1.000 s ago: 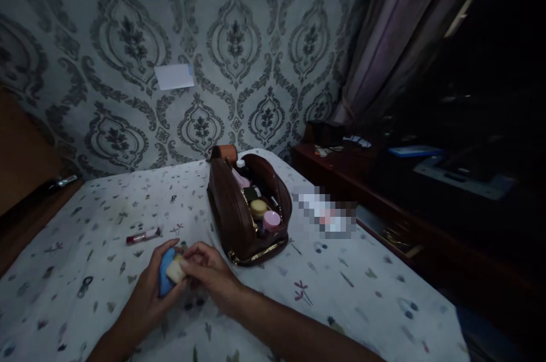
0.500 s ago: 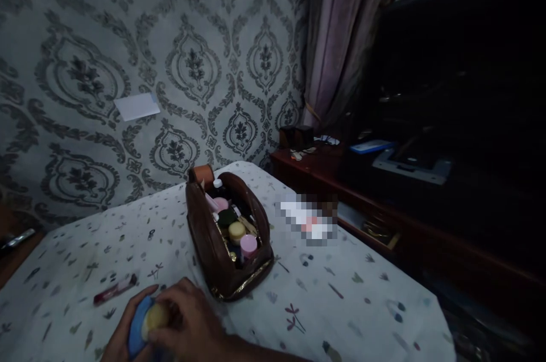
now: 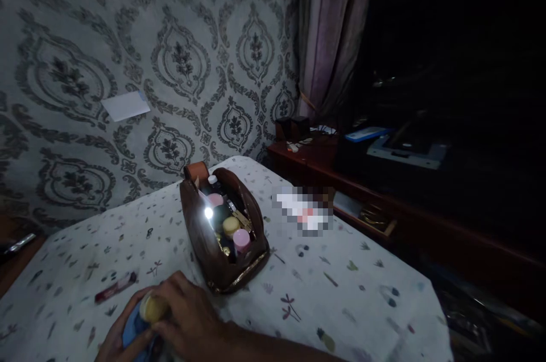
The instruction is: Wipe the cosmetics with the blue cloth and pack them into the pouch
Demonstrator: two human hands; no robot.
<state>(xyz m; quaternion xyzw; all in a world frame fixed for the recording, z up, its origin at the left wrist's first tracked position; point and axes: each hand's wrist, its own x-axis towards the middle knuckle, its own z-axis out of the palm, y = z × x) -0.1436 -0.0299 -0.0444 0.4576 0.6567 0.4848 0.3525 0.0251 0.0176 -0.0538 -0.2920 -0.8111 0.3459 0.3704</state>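
Low in the view, my left hand [image 3: 117, 330] is closed around a blue rounded object [image 3: 135, 325], whose exact kind I cannot make out. My right hand [image 3: 181, 308] pinches a pale yellow, rounded piece [image 3: 152, 307] against the upper side of the blue object. Some of both pieces is hidden by my fingers. Just beyond my hands stands a brown zippered toiletry bag [image 3: 205, 254], its top gaping. Inside it are a yellow round container [image 3: 231, 227], a pink-lidded jar [image 3: 242, 240] and several other small items. A dark red lip gloss tube [image 3: 115, 287] lies left of my hands.
A white patterned cloth covers the table [image 3: 341, 305]. Right of the bag lies a blurred-out white item [image 3: 301, 211]. Beyond the table's right edge are a dark red cabinet [image 3: 307, 165] and an open drawer [image 3: 367, 219]. A white card [image 3: 125, 106] is on the wall.
The yellow piece has shifted upward over the blue object, which is now more covered by my fingers. A bright light spot has appeared at the bag's opening. The view has shifted slightly.
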